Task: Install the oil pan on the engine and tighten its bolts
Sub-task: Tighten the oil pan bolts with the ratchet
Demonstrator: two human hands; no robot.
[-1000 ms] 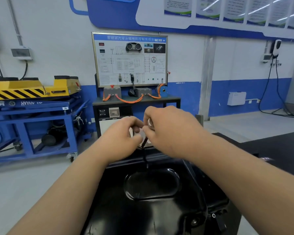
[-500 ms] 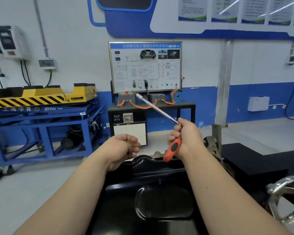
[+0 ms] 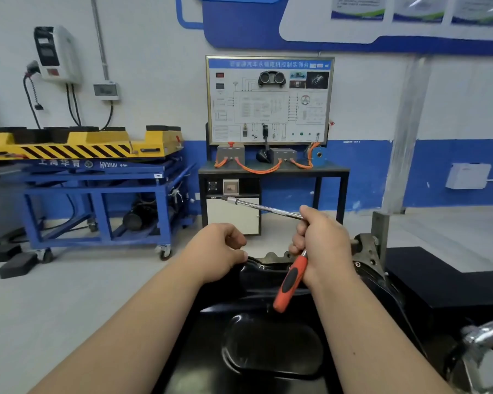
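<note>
The oil pan (image 3: 268,351), a glossy black pressing with an oval recess in its upper face, sits low in the centre of the view on the engine; its far flange, with bolt holes visible, lies directly below both hands. The right hand (image 3: 322,245) is closed around a long-shafted wrench (image 3: 292,280), gripping the chrome shaft just above the orange-and-black grip. The grip hangs down and to the left over the pan. The shaft runs up and to the left, clear of the pan, and ends in front of the cabinet of the black desk (image 3: 273,169). The left hand (image 3: 219,251) is at the far left corner of the pan with its fingers curled inward and the thumb near the flange; whether it holds anything cannot be determined. A grey metal bracket (image 3: 367,248) stands just beyond the right hand, beside a black bench (image 3: 439,280). A chrome part (image 3: 484,336) shows at the lower right edge. Against the wall, the black desk carries a wiring-diagram training board (image 3: 269,100) and orange cables (image 3: 256,169). To the left stands a blue wheeled cart (image 3: 97,194) carrying a yellow platform with black hazard stripes (image 3: 69,146), with a wall-mounted charger (image 3: 56,52) above it.
</note>
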